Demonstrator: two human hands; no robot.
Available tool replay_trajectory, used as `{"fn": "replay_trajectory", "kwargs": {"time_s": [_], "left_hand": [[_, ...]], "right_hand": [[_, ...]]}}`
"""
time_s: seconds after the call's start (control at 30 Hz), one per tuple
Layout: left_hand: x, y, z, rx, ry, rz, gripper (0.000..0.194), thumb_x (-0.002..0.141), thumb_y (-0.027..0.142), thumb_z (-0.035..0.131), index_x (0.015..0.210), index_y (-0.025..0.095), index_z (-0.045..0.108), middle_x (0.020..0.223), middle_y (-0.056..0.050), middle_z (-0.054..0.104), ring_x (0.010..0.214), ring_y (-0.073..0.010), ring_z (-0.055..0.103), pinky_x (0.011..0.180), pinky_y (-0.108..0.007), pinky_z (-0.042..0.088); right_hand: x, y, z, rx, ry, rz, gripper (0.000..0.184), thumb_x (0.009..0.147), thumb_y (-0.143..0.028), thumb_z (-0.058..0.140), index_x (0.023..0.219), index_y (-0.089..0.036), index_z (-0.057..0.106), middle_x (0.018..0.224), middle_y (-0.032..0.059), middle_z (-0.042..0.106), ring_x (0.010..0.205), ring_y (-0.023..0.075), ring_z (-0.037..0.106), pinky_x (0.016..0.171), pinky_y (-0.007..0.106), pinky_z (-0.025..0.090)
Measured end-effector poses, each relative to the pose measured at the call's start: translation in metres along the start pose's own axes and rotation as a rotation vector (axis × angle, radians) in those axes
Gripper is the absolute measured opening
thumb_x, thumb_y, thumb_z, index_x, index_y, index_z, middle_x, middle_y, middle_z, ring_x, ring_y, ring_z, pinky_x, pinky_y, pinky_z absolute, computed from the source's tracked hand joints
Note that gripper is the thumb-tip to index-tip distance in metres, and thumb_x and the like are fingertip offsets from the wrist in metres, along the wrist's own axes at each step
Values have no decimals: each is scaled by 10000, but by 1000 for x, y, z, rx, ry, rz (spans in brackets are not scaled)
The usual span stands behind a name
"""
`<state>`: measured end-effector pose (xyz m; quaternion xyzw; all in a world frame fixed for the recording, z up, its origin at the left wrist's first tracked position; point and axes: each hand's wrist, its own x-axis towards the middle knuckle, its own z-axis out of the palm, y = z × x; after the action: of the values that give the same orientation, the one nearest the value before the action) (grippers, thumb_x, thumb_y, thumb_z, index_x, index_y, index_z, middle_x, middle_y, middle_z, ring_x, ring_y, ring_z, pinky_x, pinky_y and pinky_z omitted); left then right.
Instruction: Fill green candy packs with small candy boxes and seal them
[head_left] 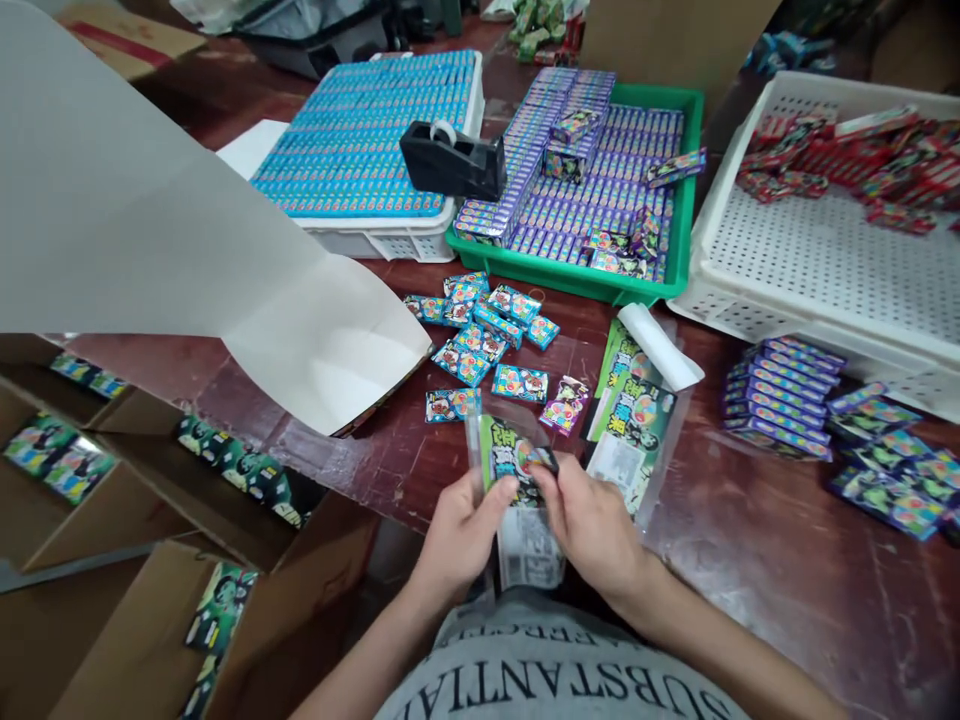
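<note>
My left hand [466, 525] is closed on the left side of a green-and-black printed packet in clear plastic [529, 545], its thumb lying across the front. On the packet's right side my right hand [600, 530] is closed too, thumb and fingers pinching near the upper edge. The packet is upright in front of my shirt. Just beyond it lie a small purple candy box [566, 404] and several loose blue candy boxes [520, 383]. More green printed packets [634, 425] rest to the right, under a curled white paper piece [660, 345].
A green tray [559, 272] of purple boxes stands behind, beside a white crate [405, 245] of blue boxes. A black tape dispenser [454, 165] straddles them. Right are a white perforated crate [840, 250] and stacked purple boxes [780, 395]. Cartons [142, 500] stand at lower left.
</note>
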<state>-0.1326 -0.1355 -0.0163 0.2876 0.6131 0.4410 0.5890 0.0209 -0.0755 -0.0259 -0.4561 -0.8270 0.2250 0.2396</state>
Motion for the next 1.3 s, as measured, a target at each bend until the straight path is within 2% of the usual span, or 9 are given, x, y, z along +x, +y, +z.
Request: {"fn": "replay_trajectory", "kwargs": {"time_s": [0.2,0.4,0.5,0.6,0.73,0.93,1.1,1.2,1.3], "left_hand": [[1,-27,-5,326,393,286,450,1031,438,483,1413,204,438,1337,-135,629,1214,-258,618,1046,-379,480],[1,-14,-28,810,627,691,861,955,319,619,1621,195,88,1663,-212,173,1550,-364,187,1246,-544,220],[36,30,-22,1124,299,863,745,930,185,605,1591,269,273,1645,-147,289,1535,-352,238,1260,-554,158],[90,73,-7,1265,-159,714,632,854,100,638,1451,266,515,1449,-124,568,1429,-357,418,1211,-540,259],[131,98,20,1281,-265,615,579,790,167,739,1353,181,605,1204,-156,693,1215,-379,598,1091,-507,409],[96,40,96,518,-476,354,377,977,341,523,1320,200,586,1070,-84,732,917,-227,707,825,-359,571],[70,-2,151,726,-429,531,353,966,296,558,1298,193,624,1347,-131,617,1277,-259,583,1133,-432,441],[65,22,137,956,-513,734,609,922,391,656,1476,203,488,1585,-157,412,1502,-296,357,1245,-476,287],[62,63,87,1261,-765,780,908,753,498,807,1541,280,412,1636,-121,374,1546,-352,277,1259,-598,152]], "right_hand": [[18,8,5,98,-74,59,398,1058,-507,398,1243,-207,584,929,73,788,754,245,763,614,329,562],[69,63,-18,-253,-34,-85,940,821,-646,706,1541,-140,376,1534,255,459,1351,472,470,1088,650,409],[88,71,-20,-314,-214,-98,836,783,-536,752,1466,-136,482,1306,236,623,1217,443,565,1021,606,471],[85,67,-34,-282,-237,-86,760,798,-400,716,1461,-109,485,1197,213,635,1140,394,617,1012,551,501],[34,79,-75,80,-144,-34,885,811,-280,671,1589,-188,259,1453,187,465,1315,330,552,1117,484,469],[-90,121,-104,462,-58,156,957,898,-391,682,1631,-272,78,1592,170,397,1422,299,497,1117,469,500],[-147,157,-112,46,-131,172,958,910,-461,695,1643,-263,110,1645,167,357,1541,350,293,1242,654,208],[-151,167,-119,-79,-153,129,1117,851,-578,726,1653,-230,30,1684,184,259,1574,379,163,1240,692,130],[-134,166,-120,-71,-155,40,1290,769,-699,739,1649,-189,-55,1705,211,154,1573,397,151,1247,673,140]]}}
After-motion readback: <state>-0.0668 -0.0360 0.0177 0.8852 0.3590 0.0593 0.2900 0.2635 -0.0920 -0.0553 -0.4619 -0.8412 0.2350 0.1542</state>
